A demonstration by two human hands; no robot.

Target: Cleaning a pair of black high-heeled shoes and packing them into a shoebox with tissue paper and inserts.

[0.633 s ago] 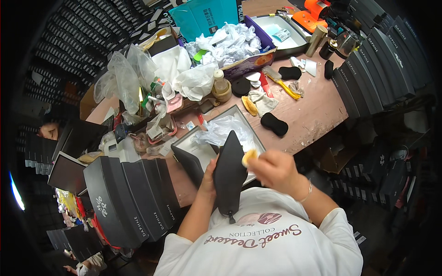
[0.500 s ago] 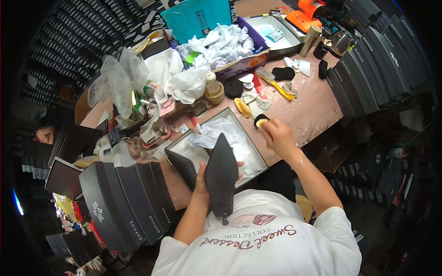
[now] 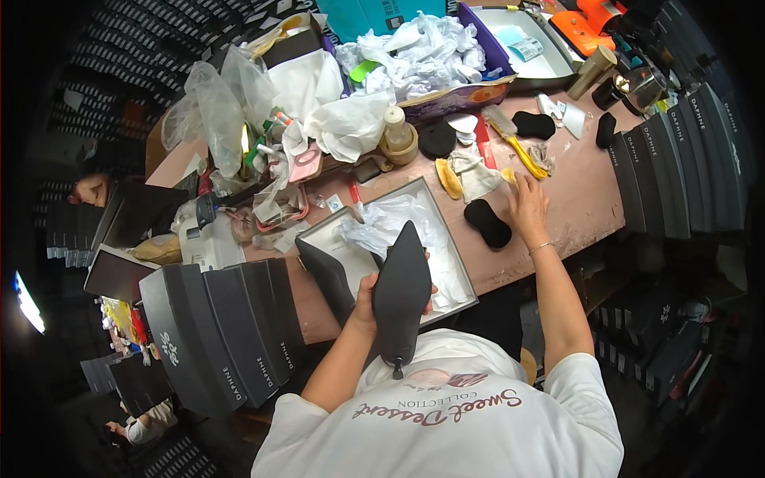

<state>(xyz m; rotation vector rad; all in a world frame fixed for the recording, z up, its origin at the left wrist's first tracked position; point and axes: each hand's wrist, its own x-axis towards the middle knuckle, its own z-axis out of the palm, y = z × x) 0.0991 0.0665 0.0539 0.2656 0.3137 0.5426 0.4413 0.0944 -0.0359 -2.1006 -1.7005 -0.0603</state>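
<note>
My left hand (image 3: 366, 303) is closed around a black pointed-toe heeled shoe (image 3: 401, 291), toe up and sole facing me, with the thin heel tip low near my shirt. Behind it lies an open grey shoebox (image 3: 467, 291) with white tissue paper (image 3: 382, 221) inside. A long dark object (image 3: 328, 275) leans over the box's left side; its kind is unclear. Over the table to the right, my right hand (image 3: 530, 209) pinches a small yellow sponge (image 3: 508, 175) at its fingertips. A black peanut-shaped pad (image 3: 488, 225) lies beside that hand.
Beyond are a yellow-tan sponge (image 3: 449, 179), a white cloth (image 3: 478, 177), a yellow-handled brush (image 3: 522, 150) and a glue jar (image 3: 398, 142). A purple box (image 3: 454, 101) of crumpled paper stands at the back. Dark shoeboxes line the left (image 3: 199, 334) and right (image 3: 677, 171).
My right hand has moved up and right with the yellow sponge, away from the black pad, which now shows fully. My left hand still holds the shoe.
</note>
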